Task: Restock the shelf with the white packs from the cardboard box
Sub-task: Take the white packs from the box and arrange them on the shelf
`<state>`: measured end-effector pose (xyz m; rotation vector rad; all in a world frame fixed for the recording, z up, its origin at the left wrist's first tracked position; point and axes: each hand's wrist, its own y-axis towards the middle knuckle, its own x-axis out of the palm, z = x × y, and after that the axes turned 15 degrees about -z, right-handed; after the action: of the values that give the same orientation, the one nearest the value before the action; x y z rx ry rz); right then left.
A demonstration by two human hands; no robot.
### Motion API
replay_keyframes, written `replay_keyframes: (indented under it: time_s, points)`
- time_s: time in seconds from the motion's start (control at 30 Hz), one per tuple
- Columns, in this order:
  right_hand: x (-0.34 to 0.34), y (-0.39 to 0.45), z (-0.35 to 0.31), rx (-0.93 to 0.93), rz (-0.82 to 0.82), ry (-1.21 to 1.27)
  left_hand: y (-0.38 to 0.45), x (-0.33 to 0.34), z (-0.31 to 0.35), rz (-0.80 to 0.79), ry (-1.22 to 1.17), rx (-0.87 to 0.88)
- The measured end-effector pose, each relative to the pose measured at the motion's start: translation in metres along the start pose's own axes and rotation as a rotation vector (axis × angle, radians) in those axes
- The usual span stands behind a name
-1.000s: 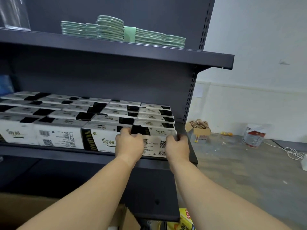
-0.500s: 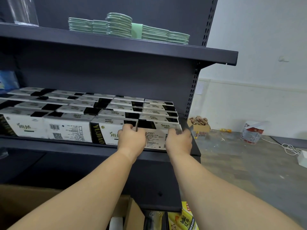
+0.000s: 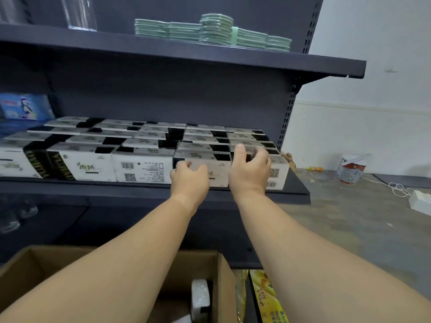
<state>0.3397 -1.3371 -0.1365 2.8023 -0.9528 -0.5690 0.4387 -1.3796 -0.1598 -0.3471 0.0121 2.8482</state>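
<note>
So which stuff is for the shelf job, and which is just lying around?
For the job: white-and-black packs, dark metal shelf, brown cardboard box, left hand, right hand.

Lying about: green stacked pads, clear glass, yellow snack bag, white power strip.

A dark grey metal shelving unit (image 3: 163,94) with a perforated upright (image 3: 288,117) is standing against a plain white wall (image 3: 373,54), which is showing a faint horizontal line partway down. A bare grey concrete floor (image 3: 349,217), marked with pale stains, is stretching away to the right. On it a white and red bucket (image 3: 348,169) is sitting close to the wall, and a white cable (image 3: 396,188) is running to a white power strip (image 3: 419,202).
</note>
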Motion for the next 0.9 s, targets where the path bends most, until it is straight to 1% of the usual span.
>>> replay_keyframes:
  time_s: [0.13, 0.4, 0.53, 0.67, 0.9]
  points:
    - [0.032, -0.026, -0.004, 0.059, -0.095, 0.171, -0.009, -0.027, -0.018, -0.015, -0.02, -0.031]
    - [0.073, -0.047, 0.011, 0.167, -0.231, 0.165, -0.016, -0.044, -0.046, -0.069, -0.078, -0.074]
    - [0.091, -0.053, 0.044, 0.268, -0.341, 0.162, -0.009, -0.041, -0.076, -0.087, -0.066, -0.132]
    - [0.111, -0.055, 0.085, 0.358, -0.411, 0.13, -0.003, -0.037, -0.111, -0.104, -0.063, -0.221]
    - [0.142, -0.047, 0.144, 0.458, -0.525, 0.085, 0.012, -0.028, -0.164, -0.043, -0.064, -0.356]
